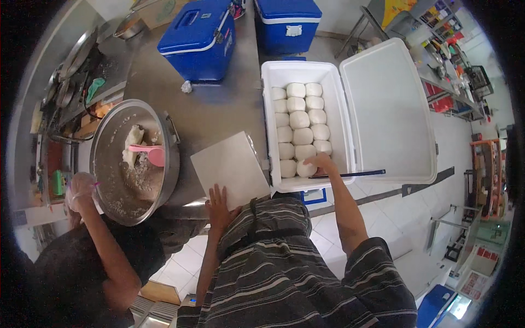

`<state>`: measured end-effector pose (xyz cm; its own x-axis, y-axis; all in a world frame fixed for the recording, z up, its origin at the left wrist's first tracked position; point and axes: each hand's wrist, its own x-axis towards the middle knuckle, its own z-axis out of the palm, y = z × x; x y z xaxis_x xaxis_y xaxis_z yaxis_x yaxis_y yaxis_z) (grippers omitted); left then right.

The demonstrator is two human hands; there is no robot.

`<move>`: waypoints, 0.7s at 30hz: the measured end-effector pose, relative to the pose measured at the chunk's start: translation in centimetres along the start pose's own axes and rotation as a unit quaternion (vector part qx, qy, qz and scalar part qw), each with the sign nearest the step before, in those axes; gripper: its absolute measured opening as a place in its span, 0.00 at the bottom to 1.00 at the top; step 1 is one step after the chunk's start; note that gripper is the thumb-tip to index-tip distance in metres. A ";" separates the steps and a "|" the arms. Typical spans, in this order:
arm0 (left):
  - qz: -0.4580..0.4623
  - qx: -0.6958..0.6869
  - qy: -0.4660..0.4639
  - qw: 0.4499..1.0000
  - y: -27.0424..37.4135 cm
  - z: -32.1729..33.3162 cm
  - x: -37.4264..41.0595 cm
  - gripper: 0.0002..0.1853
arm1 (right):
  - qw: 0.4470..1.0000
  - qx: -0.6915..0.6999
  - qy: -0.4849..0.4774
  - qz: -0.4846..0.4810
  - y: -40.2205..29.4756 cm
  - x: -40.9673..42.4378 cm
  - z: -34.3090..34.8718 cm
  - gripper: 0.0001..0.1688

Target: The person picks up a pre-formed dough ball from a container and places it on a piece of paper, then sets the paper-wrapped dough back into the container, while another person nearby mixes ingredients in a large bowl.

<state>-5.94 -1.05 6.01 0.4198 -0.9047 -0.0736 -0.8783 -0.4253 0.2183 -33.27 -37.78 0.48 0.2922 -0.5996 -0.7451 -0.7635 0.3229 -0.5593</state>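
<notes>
A white cooler box [348, 123] stands open before me, with rows of round white dough balls [303, 136] inside. My right hand [322, 164] reaches into its near end. The fingers curl around the side of one dough ball [305, 169] in the nearest row, and part of that ball is hidden behind them. A pale flat board [229, 168] lies askew on the steel table, left of the cooler. My left hand [219, 209] rests on its near left edge with the fingers spread.
At left, a co-worker's gloved hand [83, 186] is beside a large steel bowl [174, 180] holding dough and a pink scoop [156, 156]. Blue coolers [197, 37] [287, 28] stand at the far side. The white lid [389, 115] is swung right; a dark bar [361, 174] crosses the cooler's right rim.
</notes>
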 end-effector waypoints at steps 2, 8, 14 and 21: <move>-0.003 -0.003 0.002 1.000 -0.2 0.0 -0.2 0.50 | 0.995 -0.099 0.025 -0.022 0.0 0.4 0.2 0.36; -0.007 -0.013 0.012 1.000 -0.6 0.2 -0.5 0.49 | 0.955 -0.241 0.099 -0.138 1.0 -1.2 1.1 0.31; 0.006 -0.027 0.019 0.999 -0.3 0.7 -0.3 0.49 | 0.894 -0.313 0.184 -0.262 2.3 -1.1 2.0 0.27; 0.034 0.042 0.022 0.998 -0.4 0.1 -0.5 0.44 | 0.848 -0.450 0.200 -0.195 0.7 -2.0 2.0 0.19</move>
<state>-5.82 -0.47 5.91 0.3665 -0.9302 -0.0176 -0.9204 -0.3653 0.1393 -33.22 -34.95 0.86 0.5423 -0.7910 -0.2833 -0.8368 -0.5388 -0.0973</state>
